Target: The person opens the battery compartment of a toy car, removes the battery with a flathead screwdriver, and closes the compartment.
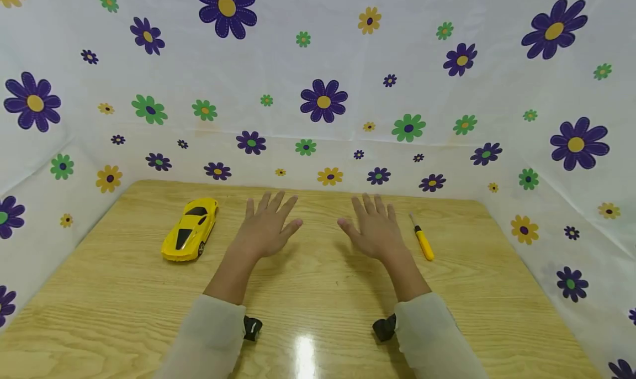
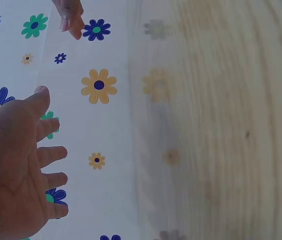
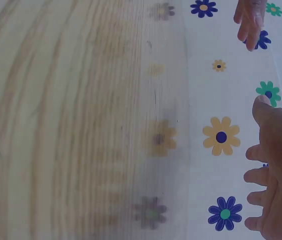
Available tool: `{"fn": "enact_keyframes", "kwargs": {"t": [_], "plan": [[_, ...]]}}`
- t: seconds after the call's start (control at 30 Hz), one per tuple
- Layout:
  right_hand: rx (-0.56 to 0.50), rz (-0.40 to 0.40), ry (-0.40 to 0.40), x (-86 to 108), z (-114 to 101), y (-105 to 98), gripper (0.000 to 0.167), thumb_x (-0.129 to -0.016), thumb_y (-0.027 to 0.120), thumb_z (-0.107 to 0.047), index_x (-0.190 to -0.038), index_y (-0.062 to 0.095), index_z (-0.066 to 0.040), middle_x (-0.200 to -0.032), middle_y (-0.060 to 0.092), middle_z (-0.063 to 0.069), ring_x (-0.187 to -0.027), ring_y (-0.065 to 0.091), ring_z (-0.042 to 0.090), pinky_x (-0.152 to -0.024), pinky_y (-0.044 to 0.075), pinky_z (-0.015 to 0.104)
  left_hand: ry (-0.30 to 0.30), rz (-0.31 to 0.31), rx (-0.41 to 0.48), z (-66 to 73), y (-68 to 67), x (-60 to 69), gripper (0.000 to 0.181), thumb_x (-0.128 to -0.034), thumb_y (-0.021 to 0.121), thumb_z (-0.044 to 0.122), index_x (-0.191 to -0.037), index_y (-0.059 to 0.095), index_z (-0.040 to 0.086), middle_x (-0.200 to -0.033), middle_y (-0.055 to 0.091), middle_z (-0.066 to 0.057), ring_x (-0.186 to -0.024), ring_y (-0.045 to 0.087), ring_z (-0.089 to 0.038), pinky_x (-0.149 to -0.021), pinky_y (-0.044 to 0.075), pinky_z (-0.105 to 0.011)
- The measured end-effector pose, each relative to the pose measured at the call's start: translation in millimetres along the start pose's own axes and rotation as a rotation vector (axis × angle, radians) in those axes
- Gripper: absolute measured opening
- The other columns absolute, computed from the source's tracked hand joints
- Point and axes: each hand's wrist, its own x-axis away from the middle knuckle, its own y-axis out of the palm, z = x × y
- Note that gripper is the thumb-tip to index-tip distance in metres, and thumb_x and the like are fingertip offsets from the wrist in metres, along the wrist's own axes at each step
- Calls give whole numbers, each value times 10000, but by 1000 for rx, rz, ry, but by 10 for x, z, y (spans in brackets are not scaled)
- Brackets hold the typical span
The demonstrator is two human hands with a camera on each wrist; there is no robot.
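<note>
My left hand (image 1: 265,230) hovers over the table with its fingers spread, holding nothing. To its left sits a yellow toy car (image 1: 191,230) with black windows. Spread in the same way, my right hand (image 1: 372,229) is above the table and holds nothing either. Just right of it lies a screwdriver (image 1: 423,241) with a yellow and black handle, its metal tip pointing away. In the left wrist view, the left palm (image 2: 11,170) shows with fingers apart. The right wrist view has the right hand (image 3: 281,170) at its right edge, fingers extended.
The wooden table (image 1: 318,301) has a light grain and a bright reflection near the front. A white cloth (image 1: 278,64) with purple, green and yellow flowers stands behind it and along both sides. Black wrist cameras (image 1: 252,329) sit at the sleeve cuffs.
</note>
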Motion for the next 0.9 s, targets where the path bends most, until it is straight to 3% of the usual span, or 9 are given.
{"fn": "enact_keyframes", "kwargs": {"t": [0.17,0.47,0.9], "plan": [[-5,-7,-37,-62,-106,26,813,-1049,330,-650,-1639,224,-100,-1684,182,195,-1551,81,439,-1233,50,653,-18,14,-19,-104,-92,6,671,-1083,350,558,-1644,250,202,-1694,182,-155,-1547,111,-442,-1203,31,-709],[-55,-28,-135,-188,-436,63,782,-1063,412,-579,-1632,232,-74,-1681,176,206,-1542,129,445,-1225,171,643,-63,12,-32,-417,-246,92,675,-1083,382,530,-1645,239,184,-1683,192,-190,-1530,134,-475,-1194,37,-722],[-72,-99,-225,-317,-1185,131,792,-1043,459,-588,-1650,198,-151,-1699,155,154,-1556,123,397,-1249,160,582,-153,-7,16,-1069,-396,385,734,-1076,341,581,-1643,217,132,-1659,184,-255,-1499,122,-526,-1143,47,-789]]}}
